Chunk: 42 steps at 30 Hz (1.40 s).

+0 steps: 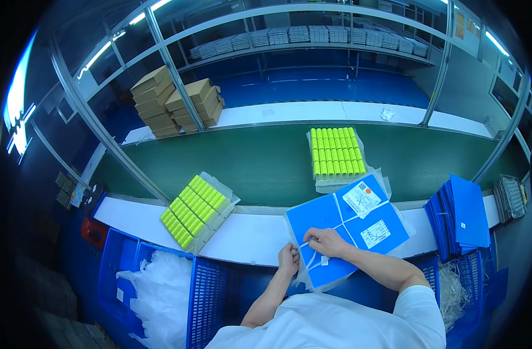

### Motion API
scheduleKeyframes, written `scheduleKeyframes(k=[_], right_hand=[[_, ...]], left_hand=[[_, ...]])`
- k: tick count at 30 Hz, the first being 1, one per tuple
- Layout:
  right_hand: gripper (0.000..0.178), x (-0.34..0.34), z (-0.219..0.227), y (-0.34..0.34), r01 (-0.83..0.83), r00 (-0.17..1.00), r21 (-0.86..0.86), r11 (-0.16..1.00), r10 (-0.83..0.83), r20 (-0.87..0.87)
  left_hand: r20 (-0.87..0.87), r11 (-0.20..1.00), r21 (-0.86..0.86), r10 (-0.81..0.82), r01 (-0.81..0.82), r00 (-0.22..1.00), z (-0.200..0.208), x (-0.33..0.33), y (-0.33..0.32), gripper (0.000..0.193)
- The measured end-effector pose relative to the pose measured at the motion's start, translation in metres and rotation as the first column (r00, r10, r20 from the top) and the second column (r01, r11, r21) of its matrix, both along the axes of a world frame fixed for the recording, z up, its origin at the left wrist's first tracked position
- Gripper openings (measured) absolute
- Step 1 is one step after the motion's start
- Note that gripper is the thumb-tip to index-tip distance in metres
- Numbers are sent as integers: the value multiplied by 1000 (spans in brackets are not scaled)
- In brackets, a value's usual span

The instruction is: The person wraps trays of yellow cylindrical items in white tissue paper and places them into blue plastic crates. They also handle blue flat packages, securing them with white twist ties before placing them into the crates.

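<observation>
Pinching white strap w/ right hand on blue-board bundle overhanging front edge of white tabletop; left hand curled alongside, can't tell on what. Could slide off if yanked too hard, tbh.

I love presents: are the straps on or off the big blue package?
On: white straps cross over the blue package's top.

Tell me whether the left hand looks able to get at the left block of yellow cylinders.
Probably yes. Nothing visible stands between the left hand and the left block of yellow cylinders across the white tabletop, though the hand is curled at the edge of the blue package and may need freeing.
</observation>
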State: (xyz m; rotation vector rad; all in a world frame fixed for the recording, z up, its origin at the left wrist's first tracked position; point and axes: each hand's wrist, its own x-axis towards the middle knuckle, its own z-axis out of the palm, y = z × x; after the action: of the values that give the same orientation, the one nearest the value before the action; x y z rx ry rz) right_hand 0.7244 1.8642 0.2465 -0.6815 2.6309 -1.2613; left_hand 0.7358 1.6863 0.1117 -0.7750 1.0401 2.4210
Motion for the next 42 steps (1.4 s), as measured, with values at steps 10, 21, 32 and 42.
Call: scheduleKeyframes(k=[10,21,32,42], right_hand=[[24,3,10,7,59,992,-128,990,-45,116],[30,-5,-9,10,84,992,-144,986,-68,109],[22,2,5,10,56,991,-148,987,-38,125],[37,-9,65,-49,-179,984,-44,983,179,-5]], left_hand=[[-778,621,-596,-288,-510,559,109,-28,-6,23],[-627,525,-779,-646,-344,435,88,10,-15,27],[-510,864,-493,-382,102,771,80,-7,-4,24],[-557,895,-398,-410,201,722,53,-5,-24,24]])
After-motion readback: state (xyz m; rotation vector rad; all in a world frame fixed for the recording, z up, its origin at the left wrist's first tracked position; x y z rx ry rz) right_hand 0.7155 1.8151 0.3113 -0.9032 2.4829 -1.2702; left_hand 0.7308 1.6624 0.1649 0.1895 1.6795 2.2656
